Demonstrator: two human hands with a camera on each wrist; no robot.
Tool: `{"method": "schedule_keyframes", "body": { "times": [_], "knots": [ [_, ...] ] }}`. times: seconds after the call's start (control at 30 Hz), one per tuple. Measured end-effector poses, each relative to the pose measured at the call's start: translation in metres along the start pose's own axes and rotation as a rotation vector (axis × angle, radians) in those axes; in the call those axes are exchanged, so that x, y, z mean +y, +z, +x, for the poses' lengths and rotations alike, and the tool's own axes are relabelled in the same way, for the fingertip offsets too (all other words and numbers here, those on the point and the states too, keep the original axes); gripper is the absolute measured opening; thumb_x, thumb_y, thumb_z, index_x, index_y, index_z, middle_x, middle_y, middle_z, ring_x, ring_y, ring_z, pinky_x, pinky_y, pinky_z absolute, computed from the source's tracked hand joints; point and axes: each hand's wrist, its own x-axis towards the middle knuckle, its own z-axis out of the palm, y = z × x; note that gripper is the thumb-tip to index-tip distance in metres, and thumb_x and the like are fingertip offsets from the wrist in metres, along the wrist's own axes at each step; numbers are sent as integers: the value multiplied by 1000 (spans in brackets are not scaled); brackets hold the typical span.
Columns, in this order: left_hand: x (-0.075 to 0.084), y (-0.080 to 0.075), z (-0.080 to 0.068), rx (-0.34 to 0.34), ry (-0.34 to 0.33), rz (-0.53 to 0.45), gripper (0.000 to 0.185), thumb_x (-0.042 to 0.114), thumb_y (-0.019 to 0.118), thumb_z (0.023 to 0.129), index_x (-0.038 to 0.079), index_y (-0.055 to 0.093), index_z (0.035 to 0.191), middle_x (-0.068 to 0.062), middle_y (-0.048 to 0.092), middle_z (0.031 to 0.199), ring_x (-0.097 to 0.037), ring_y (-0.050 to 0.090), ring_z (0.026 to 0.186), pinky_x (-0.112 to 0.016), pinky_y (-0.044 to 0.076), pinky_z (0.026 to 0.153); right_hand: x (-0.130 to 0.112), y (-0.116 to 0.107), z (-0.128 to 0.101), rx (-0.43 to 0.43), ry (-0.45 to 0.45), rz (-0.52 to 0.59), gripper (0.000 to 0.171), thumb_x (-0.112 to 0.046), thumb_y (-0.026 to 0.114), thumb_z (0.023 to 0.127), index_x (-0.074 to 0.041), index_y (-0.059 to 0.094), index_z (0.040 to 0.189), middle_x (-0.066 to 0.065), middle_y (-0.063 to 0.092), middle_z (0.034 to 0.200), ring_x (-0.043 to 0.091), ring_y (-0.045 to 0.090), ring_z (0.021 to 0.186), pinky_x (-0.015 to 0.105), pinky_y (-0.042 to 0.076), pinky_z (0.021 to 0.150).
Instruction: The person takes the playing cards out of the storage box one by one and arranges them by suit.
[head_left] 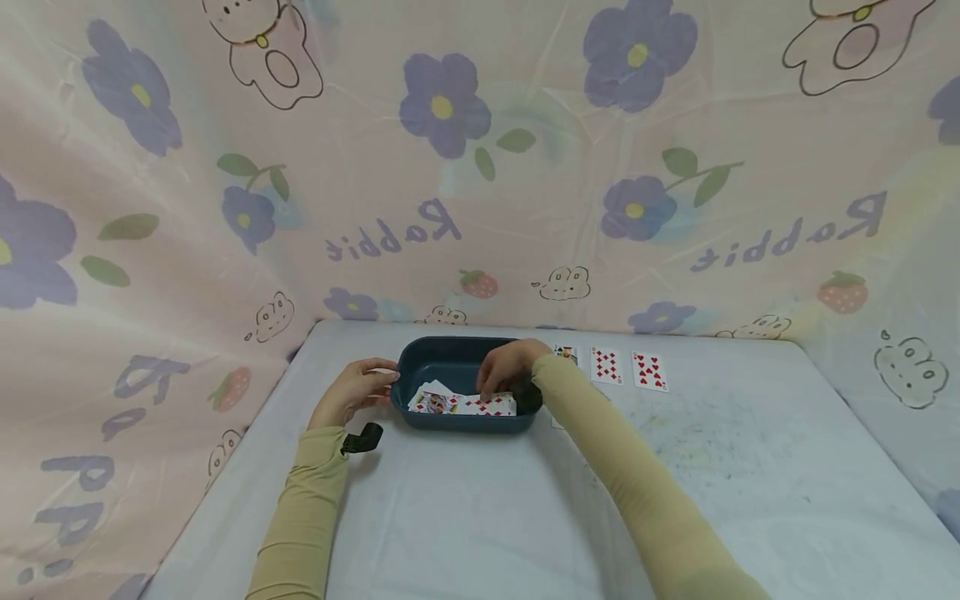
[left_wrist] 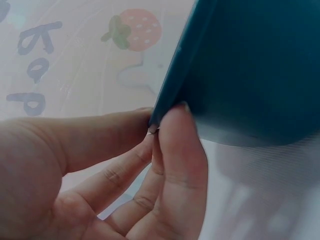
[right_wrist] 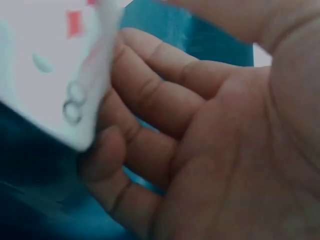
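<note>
A dark teal oblong basin (head_left: 457, 423) stands on the table, with several playing cards (head_left: 435, 403) fanned along its near side. My left hand (head_left: 348, 392) is at the basin's left end. Seen from the left wrist, thumb and fingers pinch the basin rim (left_wrist: 172, 82). My right hand (head_left: 512, 365) reaches down inside the basin over the cards, fingers bent. Close up in the right wrist view, a playing card (right_wrist: 42, 70) with red pips and a dark 8 lies against the curled fingers (right_wrist: 145, 95); most of the thumb is out of frame.
Right of the basin, a ten of diamonds (head_left: 606, 365) and a card of hearts (head_left: 649, 372) lie face up in a row with a face card (head_left: 567, 352). Another card edge (head_left: 557, 423) shows beside the right sleeve. A printed curtain (head_left: 525, 200) hangs behind the table.
</note>
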Motion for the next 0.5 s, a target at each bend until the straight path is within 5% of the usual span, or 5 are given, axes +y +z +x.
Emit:
{"method": "schedule_keyframes", "body": {
  "times": [0.27,0.5],
  "knots": [
    [2,0,0,3,-4,4,35,15,63,93,1,56,125,-13,64,99,-19,60,76,-32,54,71,2,-1,-4,85,-30,10,17,-8,68,87,-8,66,105,7,66,96,19,57,80,31,49,71],
    [1,1,-1,4,-5,-12,36,14,64,93,1,56,126,-15,64,103,-18,62,77,-28,54,67,2,-1,0,252,-83,-40,14,-9,66,90,-8,66,103,3,64,99,17,57,85,31,48,77]
  ]
}}
